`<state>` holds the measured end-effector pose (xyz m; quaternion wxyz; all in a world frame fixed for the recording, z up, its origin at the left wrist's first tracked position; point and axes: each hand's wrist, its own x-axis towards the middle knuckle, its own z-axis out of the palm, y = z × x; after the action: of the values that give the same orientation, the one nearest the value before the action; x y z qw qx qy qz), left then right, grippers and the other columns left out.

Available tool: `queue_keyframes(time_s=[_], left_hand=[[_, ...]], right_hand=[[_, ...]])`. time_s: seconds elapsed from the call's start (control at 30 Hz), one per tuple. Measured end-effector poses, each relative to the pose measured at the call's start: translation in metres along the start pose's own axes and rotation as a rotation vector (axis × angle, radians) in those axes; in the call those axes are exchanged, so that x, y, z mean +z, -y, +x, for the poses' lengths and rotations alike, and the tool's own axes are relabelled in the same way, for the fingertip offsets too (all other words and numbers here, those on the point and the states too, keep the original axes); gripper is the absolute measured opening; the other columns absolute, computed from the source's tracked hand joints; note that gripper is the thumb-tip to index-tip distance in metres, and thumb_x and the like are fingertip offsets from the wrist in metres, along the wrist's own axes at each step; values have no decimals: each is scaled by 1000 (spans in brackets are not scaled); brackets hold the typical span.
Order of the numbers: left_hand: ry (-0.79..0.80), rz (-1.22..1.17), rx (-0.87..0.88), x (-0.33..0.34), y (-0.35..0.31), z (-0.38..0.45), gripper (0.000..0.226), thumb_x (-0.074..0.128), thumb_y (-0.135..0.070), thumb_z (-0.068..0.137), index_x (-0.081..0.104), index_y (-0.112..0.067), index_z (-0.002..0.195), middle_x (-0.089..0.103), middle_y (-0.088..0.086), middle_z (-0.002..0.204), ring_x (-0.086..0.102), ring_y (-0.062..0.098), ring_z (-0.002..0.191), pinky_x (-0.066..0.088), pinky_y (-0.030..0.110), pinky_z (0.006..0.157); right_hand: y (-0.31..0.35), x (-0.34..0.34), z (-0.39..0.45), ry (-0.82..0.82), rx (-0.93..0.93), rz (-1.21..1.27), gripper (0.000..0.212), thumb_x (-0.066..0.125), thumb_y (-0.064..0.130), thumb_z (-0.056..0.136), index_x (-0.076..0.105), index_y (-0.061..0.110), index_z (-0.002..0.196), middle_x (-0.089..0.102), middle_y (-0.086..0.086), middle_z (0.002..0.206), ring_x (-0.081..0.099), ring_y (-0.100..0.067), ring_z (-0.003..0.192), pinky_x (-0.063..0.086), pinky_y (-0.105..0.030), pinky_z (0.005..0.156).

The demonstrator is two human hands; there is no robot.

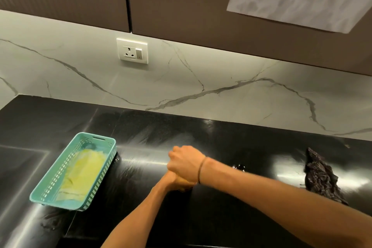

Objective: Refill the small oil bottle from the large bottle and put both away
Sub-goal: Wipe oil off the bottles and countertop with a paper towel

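Clasping a mostly hidden amber object, your right hand (186, 164) and left hand (173, 180) close together right of the teal basket (50, 191), probably capping.

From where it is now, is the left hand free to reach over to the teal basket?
Probably not at once: the left hand is clasped under the right hand around something hidden. Bare counter lies between it and the teal basket.

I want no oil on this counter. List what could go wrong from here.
1. Both hands, right hand over left hand, hide the yellowish object they grip; if it's an oil bottle, a slip could spill.
2. The glossy black counter hides drips.
3. The dark cloth lies far right, beyond quick reach.
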<state>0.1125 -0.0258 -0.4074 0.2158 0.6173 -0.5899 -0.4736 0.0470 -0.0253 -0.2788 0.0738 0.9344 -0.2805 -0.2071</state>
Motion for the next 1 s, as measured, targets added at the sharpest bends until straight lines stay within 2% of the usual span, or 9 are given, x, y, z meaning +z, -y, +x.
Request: queue_keyframes(time_s=[0.1,0.13,0.2,0.27,0.4,0.5,0.67,0.83,1.0], left_hand=[[-292,68,-19,1,-44,-16,27,59,5,88,70,-18,96,64,4,79,62,22,76,48,36,56],[-56,-66,96,0,-21,-16,37,63,7,89,74,-28,97,68,-6,78,64,14,75,54,34,58],[137,-62,174,0,17,-15,41,81,-2,78,73,-36,98,75,-21,83,69,0,81,61,27,75],[199,-124,151,-12,32,-8,49,92,-18,64,69,-30,104,78,-13,94,73,3,89,61,28,84],[183,-118,198,0,32,1,54,92,-18,62,67,-30,108,76,-8,100,73,8,92,56,18,78],[224,-132,180,-2,37,8,63,94,-19,65,64,-34,117,73,-10,111,70,9,105,56,18,86],[237,-99,200,0,36,9,73,95,-21,67,58,-37,127,68,-11,121,67,13,114,57,26,98],[208,-136,226,-2,38,8,92,94,-19,64,44,-36,140,62,-10,132,62,10,123,56,30,103],[160,-192,292,3,43,7,103,90,-5,66,32,-29,147,58,-2,136,63,10,125,55,24,97]], right_hand=[[21,43,-38,-250,-108,-188,26,49,9,94,70,19,83,63,-5,92,59,-29,90,44,-45,94],[20,57,-53,-372,-127,-202,29,46,4,96,71,16,85,63,-5,93,60,-29,92,42,-48,104],[6,82,-85,-587,-117,-195,24,52,3,97,72,12,89,64,-4,92,62,-27,94,42,-48,110],[-13,109,-104,-700,-56,-71,15,59,3,95,73,10,91,64,-5,92,61,-24,92,48,-45,104],[-7,138,-86,-834,557,711,19,66,-9,85,68,10,89,63,2,94,62,-16,88,55,-41,75],[9,135,-54,-974,920,1280,30,68,-13,82,75,16,87,73,5,86,70,-14,87,60,-34,76],[-16,129,-30,-888,888,1851,17,79,-6,82,78,2,97,78,-13,93,75,-33,95,63,-42,79],[-32,138,-22,-687,765,1712,6,78,5,88,78,3,93,77,-13,90,75,-24,89,63,-39,79],[4,161,-25,-773,960,1433,14,72,1,88,75,4,76,66,6,68,57,3,65,47,-21,61]])
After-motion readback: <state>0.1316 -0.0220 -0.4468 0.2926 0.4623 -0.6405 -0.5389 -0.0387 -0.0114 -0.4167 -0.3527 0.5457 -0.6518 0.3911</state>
